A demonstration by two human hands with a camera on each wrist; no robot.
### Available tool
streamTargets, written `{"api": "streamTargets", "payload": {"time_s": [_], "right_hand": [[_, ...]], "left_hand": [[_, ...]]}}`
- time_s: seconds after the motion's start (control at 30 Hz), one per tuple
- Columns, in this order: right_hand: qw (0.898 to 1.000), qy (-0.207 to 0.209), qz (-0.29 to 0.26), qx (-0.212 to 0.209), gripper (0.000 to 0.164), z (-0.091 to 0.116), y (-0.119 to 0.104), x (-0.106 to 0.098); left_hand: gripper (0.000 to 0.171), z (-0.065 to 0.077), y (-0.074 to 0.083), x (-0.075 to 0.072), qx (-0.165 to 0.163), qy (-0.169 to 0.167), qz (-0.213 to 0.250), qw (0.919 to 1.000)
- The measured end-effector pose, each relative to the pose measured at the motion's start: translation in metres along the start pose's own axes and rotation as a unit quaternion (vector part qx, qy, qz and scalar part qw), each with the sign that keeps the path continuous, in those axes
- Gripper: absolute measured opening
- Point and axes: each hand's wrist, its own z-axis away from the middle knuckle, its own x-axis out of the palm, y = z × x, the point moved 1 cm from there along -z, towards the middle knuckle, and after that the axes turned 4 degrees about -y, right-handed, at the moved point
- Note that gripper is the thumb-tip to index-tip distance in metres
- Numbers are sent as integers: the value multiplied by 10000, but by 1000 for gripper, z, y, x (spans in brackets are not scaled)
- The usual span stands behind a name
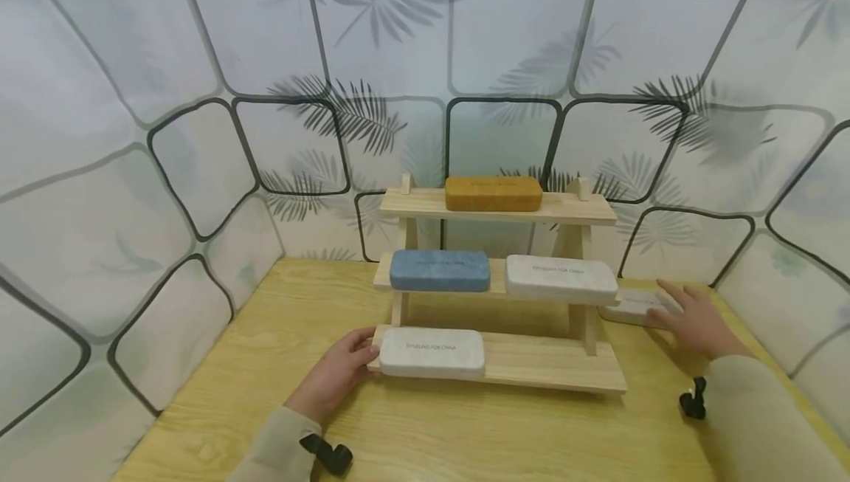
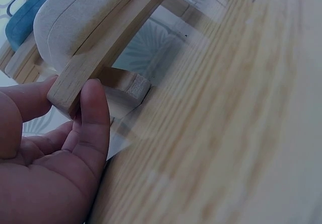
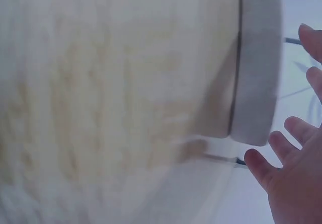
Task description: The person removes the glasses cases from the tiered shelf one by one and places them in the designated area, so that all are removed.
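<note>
- Evidently, the pale case lies flat on the desk, far right, just beyond the right end of the wooden stand.
- Handling (judged): light, stiff shell, rounded corners; cover probably smooth and a little slippery, easily scuffed rather than broken.
- Hold (judged): across its narrow width near the middle, thumb on the near long side, fingers on the far one; a squeeze at one end might let it swivel.
- Right hand: at the case's right end, fingers spread, pinching nothing; contact of the fingertips cannot be told. Forearm comes in from the near right.
- Left hand: thumb and finger pinch the left end of the stand's lowest board, beside the white case there. Forearm angles in from the near left.
- Stand (judged): rigid, fairly light, so a hard pull could slide it or unsettle the cases on it.
</note>
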Motion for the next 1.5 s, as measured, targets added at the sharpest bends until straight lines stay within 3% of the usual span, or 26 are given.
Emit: {"api": "streamTargets", "payload": {"time_s": [0.07, 0.43, 0.83, 1.27, 1.5], "right_hand": [[9963, -119, -572, 628, 77, -1, -5, -6], [9951, 81, -605, 779, 78, 7, -35, -38], [9963, 413, -454, 605, 75, 22, -67, -55], [9943, 956, -454, 134, 72, 52, -144, -76], [9903, 1155, -661, -400, 74, 65, -185, -75]], "left_hand": [[60, 1, 1, 0, 21, 19, -9, 10000], [56, 0, 0, 0, 84, 40, -47, 9999], [58, -1, 0, 0, 58, 31, 7, 10000], [57, 2, 2, 1, 37, 74, -36, 10000], [58, 1, 0, 1, 110, 28, 41, 9999]]}}
